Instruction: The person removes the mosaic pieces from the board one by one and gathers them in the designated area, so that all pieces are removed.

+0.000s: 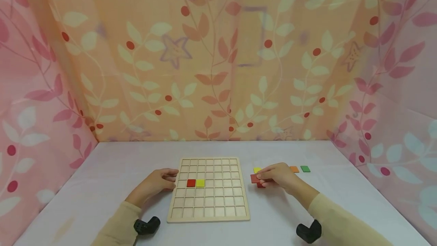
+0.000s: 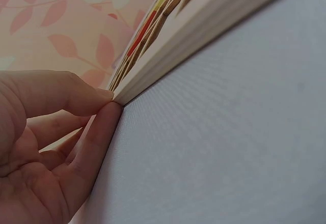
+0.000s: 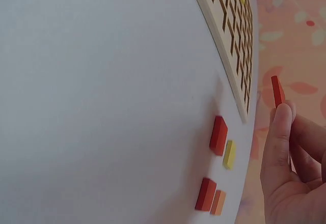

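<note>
A square wooden grid board (image 1: 207, 221) lies flat on the table. In its cells sit a red tile (image 1: 191, 183) and, directly to its right, a yellow tile (image 1: 200, 183). My left hand (image 1: 158, 181) touches the board's left edge with thumb and fingertips, spread apart along it. Right of the board, my right hand (image 1: 278, 175) pinches a thin red tile (image 3: 277, 90) between thumb and fingers, raised off the table. Beneath it lie another red tile (image 3: 219, 135) and a yellow tile (image 3: 229, 154). The hand partly covers these in the head view.
Farther right on the table (image 1: 341, 193) are an orange tile (image 1: 294, 169) and a green tile (image 1: 305, 169). One more red tile (image 3: 206, 194) shows beside the orange in the right wrist view. Patterned cloth walls (image 1: 218, 67) enclose the back and sides.
</note>
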Demonstrator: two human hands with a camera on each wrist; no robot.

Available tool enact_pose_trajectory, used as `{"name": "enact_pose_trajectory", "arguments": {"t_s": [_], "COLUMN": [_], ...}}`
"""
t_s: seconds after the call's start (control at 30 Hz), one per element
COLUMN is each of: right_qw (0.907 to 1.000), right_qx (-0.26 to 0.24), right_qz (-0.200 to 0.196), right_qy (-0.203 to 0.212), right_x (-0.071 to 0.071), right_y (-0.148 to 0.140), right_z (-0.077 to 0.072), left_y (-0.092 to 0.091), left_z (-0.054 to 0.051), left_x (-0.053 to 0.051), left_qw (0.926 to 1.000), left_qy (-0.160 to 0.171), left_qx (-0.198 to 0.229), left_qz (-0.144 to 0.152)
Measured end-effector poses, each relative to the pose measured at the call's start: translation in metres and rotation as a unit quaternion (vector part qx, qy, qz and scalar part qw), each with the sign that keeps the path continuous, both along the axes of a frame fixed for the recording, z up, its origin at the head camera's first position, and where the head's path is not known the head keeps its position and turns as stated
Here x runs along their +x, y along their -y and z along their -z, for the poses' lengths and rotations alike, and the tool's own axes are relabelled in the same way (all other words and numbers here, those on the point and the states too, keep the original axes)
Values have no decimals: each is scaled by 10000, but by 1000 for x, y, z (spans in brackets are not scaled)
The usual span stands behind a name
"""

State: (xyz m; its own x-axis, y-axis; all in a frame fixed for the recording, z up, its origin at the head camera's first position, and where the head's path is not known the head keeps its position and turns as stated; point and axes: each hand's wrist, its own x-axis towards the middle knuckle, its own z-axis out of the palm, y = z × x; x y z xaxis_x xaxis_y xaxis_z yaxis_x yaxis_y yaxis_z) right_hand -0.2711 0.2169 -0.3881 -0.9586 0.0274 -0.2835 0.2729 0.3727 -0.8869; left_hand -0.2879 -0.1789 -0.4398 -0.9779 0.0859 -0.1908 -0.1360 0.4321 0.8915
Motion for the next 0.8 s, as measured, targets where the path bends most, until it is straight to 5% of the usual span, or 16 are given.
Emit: {"name": "enact_pose_trajectory", "arguments": {"t_s": [0.8], "right_qw": [9995], "right_qx": [-60], "right_qz": [206], "right_qy": [234], "right_x": [6], "right_y": [-59], "right_z": [-2], "left_y": [0], "left_z": [-3], "left_x": [1], "left_qw": [10000], "left_qy": [-34], "left_qx": [17], "left_qz": [36]}}
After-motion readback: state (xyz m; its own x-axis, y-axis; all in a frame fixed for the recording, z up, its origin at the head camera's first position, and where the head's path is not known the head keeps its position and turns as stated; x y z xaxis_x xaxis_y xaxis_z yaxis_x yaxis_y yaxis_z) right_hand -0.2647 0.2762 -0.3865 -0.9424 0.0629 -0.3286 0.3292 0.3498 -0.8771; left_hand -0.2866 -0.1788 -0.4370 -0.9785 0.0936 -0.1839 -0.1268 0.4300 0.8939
